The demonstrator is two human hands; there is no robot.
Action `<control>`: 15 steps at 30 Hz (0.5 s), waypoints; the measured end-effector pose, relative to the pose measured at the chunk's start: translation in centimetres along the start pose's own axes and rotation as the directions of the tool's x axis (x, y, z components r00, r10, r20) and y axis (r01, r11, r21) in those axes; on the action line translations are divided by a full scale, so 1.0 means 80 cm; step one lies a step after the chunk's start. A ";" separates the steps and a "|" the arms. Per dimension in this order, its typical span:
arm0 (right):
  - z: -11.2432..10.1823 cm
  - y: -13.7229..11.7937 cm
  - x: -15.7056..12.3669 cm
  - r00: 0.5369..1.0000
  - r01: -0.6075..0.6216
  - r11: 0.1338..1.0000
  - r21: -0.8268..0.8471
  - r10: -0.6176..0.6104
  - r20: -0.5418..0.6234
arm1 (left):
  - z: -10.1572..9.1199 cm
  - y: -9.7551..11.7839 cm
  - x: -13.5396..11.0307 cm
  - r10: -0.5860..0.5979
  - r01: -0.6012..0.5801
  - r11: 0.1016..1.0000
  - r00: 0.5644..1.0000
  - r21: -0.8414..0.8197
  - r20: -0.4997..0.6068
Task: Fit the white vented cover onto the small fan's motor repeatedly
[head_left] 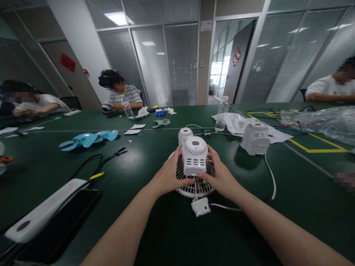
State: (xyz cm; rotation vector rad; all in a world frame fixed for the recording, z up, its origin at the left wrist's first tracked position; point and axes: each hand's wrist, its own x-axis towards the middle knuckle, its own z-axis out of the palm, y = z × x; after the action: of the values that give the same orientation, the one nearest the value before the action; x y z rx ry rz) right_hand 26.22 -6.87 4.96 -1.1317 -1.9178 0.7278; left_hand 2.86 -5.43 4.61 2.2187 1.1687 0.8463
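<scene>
Both my hands hold a white vented fan motor housing [195, 157] from its two sides, above a round white fan grille [191, 191] on the table. My left hand [169, 173] wraps its left side, the thumb along the lower front edge. On the other side, my right hand [220, 174] grips with its thumb near the bottom. Just below the grille lies a small white plastic part [200, 207] with a cable. Behind the held housing stands a second white vented housing [185, 135], partly hidden.
Another white housing [255, 138] with a cord stands to the right, by a water bottle [222, 114] and a white plastic bag [235, 123]. Blue fan blades [88, 139] lie left, above a phone [63, 221] and a long white device [46, 210]. Several people sit around the green table [155, 147].
</scene>
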 end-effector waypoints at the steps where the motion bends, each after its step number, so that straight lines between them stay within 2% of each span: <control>1: 0.001 0.001 0.000 1.000 -0.002 1.000 0.008 0.003 -0.002 | 0.000 -0.001 0.000 0.000 0.000 1.000 1.000 0.001 -0.002; 7: 0.006 0.005 0.002 0.998 0.042 0.999 0.021 -0.041 -0.045 | 0.002 -0.003 -0.001 0.003 -0.003 1.000 1.000 0.009 -0.003; 15: -0.001 0.000 0.000 1.000 -0.003 1.000 0.006 0.003 -0.019 | 0.003 -0.004 -0.001 0.012 -0.011 0.999 1.000 0.041 -0.021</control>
State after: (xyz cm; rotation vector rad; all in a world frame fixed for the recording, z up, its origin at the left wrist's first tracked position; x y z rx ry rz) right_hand 26.28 -6.86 4.98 -1.1344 -1.8970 0.7215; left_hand 2.85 -5.38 4.23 2.2563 1.1947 0.8598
